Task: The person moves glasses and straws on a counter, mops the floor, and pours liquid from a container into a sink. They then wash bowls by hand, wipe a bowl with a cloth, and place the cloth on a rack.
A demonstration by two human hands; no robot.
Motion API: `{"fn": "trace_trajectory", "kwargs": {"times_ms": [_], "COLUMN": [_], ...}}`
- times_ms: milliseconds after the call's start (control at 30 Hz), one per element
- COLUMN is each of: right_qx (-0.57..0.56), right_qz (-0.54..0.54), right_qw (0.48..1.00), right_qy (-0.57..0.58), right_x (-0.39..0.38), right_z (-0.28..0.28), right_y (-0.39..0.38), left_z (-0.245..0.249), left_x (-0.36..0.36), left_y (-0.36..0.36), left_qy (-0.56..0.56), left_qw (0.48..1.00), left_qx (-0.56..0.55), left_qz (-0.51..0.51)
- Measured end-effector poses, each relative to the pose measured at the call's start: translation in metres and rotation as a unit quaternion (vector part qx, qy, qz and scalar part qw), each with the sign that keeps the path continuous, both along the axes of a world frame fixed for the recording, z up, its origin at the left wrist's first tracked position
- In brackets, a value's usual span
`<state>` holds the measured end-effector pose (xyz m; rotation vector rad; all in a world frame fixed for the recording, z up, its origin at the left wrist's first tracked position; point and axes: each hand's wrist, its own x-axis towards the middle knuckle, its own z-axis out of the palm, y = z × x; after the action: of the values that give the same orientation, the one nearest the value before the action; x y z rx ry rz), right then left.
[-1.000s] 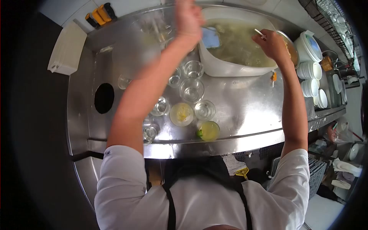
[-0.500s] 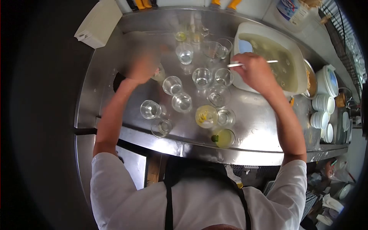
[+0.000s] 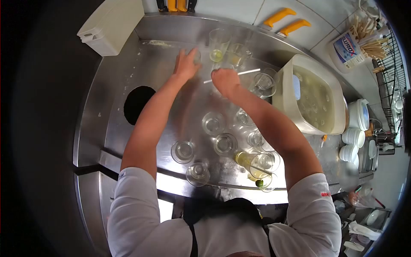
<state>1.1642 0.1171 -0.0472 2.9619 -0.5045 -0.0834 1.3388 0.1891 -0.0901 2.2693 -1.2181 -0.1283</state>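
My left hand [image 3: 186, 65], slightly blurred, has its fingers spread beside a clear glass [image 3: 196, 55] at the back of the steel counter [image 3: 115, 115]. My right hand [image 3: 226, 80] is closed around a thin white stick [image 3: 249, 72], just in front of a tall glass with yellow-green residue [image 3: 216, 55]. Several clear glasses, among them one at the front [image 3: 198, 173], are spread over the middle. A tall glass [image 3: 244, 159] holds yellowish liquid at the front right, near a green piece [image 3: 259, 183].
A white tub [image 3: 282, 92] of cloudy water with a blue item stands at the right. Beyond it are stacked white bowls [image 3: 353, 137]. A round black hole [image 3: 138, 104] is at the left. Yellow-handled knives [image 3: 279, 18] hang on the tiled wall.
My right hand has moved left from the tub to the middle glasses, still with the white stick. My left hand has moved right and back. The view has shifted.
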Motion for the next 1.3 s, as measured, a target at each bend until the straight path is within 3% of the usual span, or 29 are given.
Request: {"fn": "trace_trajectory", "kwargs": {"times_ms": [100, 200, 300, 367, 433, 467, 500, 567, 667, 767, 867, 967, 1167, 1300], "right_qx": [-0.003, -0.015, -0.018, 0.011, 0.018, 0.009, 0.040, 0.041, 0.046, 0.045, 0.046, 0.034, 0.079, 0.032], "right_qz": [-0.042, -0.062, -0.087, -0.107, -0.095, -0.026, -0.050, -0.010, -0.049, -0.136, -0.181, -0.219, -0.305, -0.251], "right_qw": [0.999, 0.997, 0.990, 0.985, 0.993, 0.999, 0.995, 0.987, 0.989, 0.987, 0.982, 0.975, 0.944, 0.961], "right_qy": [-0.027, -0.042, -0.111, -0.138, -0.071, -0.028, 0.073, 0.158, 0.129, 0.068, 0.006, -0.020, -0.097, -0.114], "right_x": [0.019, 0.029, 0.020, -0.004, -0.039, -0.059, -0.071, -0.090, -0.084, -0.069, -0.056, -0.045, -0.037, -0.055], "right_z": [-0.001, -0.006, -0.003, 0.041, 0.082, 0.089, 0.099, 0.081, 0.062, 0.050, 0.053, 0.045, 0.036, 0.056], "right_y": [-0.017, -0.032, -0.040, -0.049, -0.072, -0.086, -0.088, -0.102, -0.107, -0.113, -0.115, -0.133, -0.153, -0.153], "left_z": [-0.011, 0.006, 0.005, 0.036, 0.046, 0.059, 0.073, 0.091, 0.104, 0.092, 0.078, 0.077, 0.065, 0.036], "left_x": [0.026, 0.030, 0.028, 0.017, 0.009, -0.006, -0.022, -0.043, -0.074, -0.082, -0.084, -0.086, -0.081, -0.088], "left_y": [-0.037, -0.048, -0.035, 0.007, 0.063, 0.097, 0.124, 0.152, 0.148, 0.121, 0.104, 0.098, 0.105, 0.110], "left_qy": [-0.001, 0.081, 0.009, 0.025, 0.192, 0.277, 0.358, 0.334, 0.271, 0.232, 0.174, 0.191, 0.146, 0.203], "left_qw": [1.000, 0.996, 0.998, 0.990, 0.967, 0.941, 0.904, 0.882, 0.902, 0.890, 0.856, 0.825, 0.829, 0.838], "left_qx": [-0.002, 0.032, -0.058, -0.132, -0.056, 0.002, 0.060, 0.168, 0.134, 0.066, 0.152, 0.201, 0.155, 0.147], "left_qz": [-0.004, -0.011, 0.018, -0.045, -0.159, -0.194, -0.228, -0.285, -0.308, -0.388, -0.462, -0.493, -0.516, -0.484]}}
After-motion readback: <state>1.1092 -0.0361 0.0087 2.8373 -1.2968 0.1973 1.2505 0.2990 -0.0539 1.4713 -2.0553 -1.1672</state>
